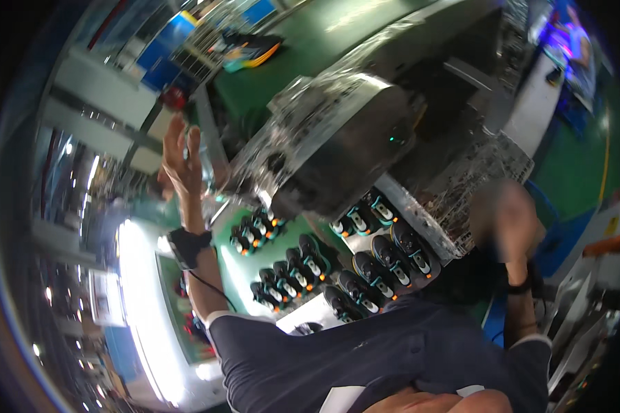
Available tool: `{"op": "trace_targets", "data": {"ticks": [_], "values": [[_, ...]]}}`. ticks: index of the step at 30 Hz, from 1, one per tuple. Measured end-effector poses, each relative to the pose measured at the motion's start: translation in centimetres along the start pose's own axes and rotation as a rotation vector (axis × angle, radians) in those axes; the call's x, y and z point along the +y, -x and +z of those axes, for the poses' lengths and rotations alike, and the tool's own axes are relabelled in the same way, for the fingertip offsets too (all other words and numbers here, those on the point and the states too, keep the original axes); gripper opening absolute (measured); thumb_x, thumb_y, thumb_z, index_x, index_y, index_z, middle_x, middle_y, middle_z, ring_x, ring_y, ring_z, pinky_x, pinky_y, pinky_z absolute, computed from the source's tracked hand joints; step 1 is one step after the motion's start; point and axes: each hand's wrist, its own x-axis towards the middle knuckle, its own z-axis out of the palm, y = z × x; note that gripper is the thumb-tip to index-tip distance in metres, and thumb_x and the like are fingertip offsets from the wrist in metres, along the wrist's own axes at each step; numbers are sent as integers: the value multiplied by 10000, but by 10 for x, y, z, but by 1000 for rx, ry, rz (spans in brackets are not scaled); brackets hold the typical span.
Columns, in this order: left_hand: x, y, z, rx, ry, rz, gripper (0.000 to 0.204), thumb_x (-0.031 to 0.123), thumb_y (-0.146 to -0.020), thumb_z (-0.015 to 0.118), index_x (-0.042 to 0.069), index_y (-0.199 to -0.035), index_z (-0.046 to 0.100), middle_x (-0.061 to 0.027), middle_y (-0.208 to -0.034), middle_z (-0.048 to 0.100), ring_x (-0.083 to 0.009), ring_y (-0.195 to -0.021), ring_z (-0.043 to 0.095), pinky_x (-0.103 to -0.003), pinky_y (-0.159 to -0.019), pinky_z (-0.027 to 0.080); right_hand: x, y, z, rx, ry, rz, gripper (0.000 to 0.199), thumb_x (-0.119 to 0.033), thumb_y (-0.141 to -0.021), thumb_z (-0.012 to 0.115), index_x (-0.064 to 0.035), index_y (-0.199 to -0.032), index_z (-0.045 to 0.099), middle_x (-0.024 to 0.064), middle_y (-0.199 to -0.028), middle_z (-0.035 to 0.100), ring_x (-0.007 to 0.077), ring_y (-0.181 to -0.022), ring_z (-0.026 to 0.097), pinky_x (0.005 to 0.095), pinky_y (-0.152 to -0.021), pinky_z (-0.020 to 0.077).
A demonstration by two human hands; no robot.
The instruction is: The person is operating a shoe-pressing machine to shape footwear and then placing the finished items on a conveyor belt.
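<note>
My left hand (pixel 182 162) is raised on the left, its fingers stretched out and nothing visible in them. Just beyond its fingertips is a round red thing (pixel 174 96). A dark band with a thin cable wraps my left wrist. On the right, my right hand (pixel 519 224) hangs beside a machine with a worn metal surface; blur hides its fingers and anything in them. Between my arms stand rows of black shoes (pixel 372 272) with teal and orange parts, below a large machine (pixel 337 148) covered in shiny, crinkled foil.
Another shoe (pixel 251 55) with an orange and teal sole sits at the far left. A bright light (pixel 145 310) runs along the left. At the far right, a person (pixel 577 48) is near purple light. Green floor (pixel 579 165) shows at the right.
</note>
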Motion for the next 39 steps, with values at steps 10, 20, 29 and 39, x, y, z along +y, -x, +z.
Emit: {"op": "trace_targets", "data": {"ticks": [10,20,29,39], "values": [[-24,-167,183,-673,-522,390,573,439,-928,583,45,-1337,506,-199,-1309,549,-360,-1276,463,-407,-1066,359,-4,-10,54,-46,-82,-57,197,55,-713,672,-56,-873,640,76,-934,675,279,-855,625,366,-763,493],[-26,-170,154,-648,-912,-103,521,560,-853,623,64,-1000,688,-156,-1016,683,-341,-936,643,-409,-808,485,6,-17,49,-29,-74,-80,207,51,-683,690,-67,-842,631,63,-871,672,250,-787,637,351,-695,480],[-95,-192,178,-572,-68,-367,466,270,-733,826,5,-1080,662,-36,-975,666,-152,-867,599,-292,-791,477,10,-14,53,11,-131,-93,201,39,-678,708,-72,-829,633,59,-847,670,246,-728,627,344,-642,472],[138,-122,147,-504,-572,359,732,135,-623,746,73,-1301,479,-195,-1080,642,-384,-992,620,-458,-922,465,17,4,46,-13,-114,-127,278,-42,-711,722,-85,-972,638,81,-959,671,296,-864,631,398,-756,498]]}}
